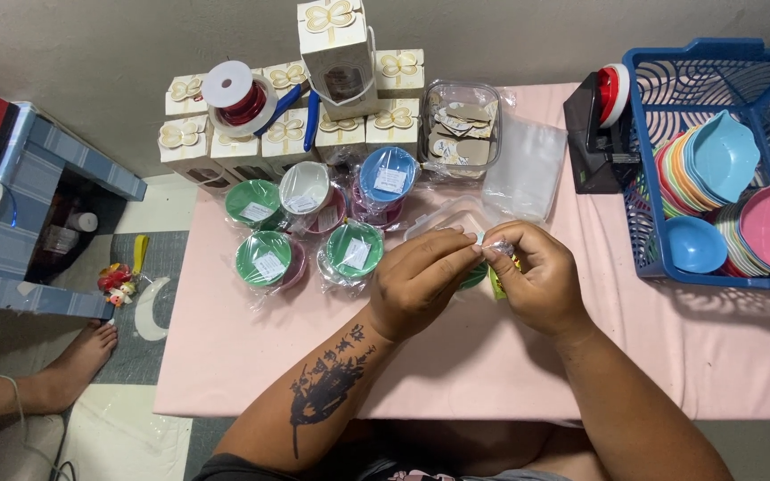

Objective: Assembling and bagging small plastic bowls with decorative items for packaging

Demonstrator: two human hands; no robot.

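Small green bowl in clear plastic wrap [483, 272], mostly hidden, held just above the pink tablecloth [251, 347] near the middle of the table. Gathered neck of the wrap pointing up and slightly far, right between the two sets of fingertips. Left hand [421, 281] coming in from the left, thumb and forefinger pinching the bunched wrap. Right hand [536, 276] curled around the right side of the bundle, fingertips also pinched on the same twist. Hands meeting fingertip to fingertip; neither clearly nearer, right hand carrying more of the bundle. Long axis of the bundle not possible to tell, too much covered.

Just left and far of the hands, finished wrapped bowls [314, 227], green, white, blue. Farther back against the wall, cream gift boxes [287, 125] with a red ribbon spool [238, 93] on top. Far right, black tape dispenser [594, 129] beside a blue basket [715, 67] of stacked coloured bowls. Loose clear bags [523, 165] far of the right hand.
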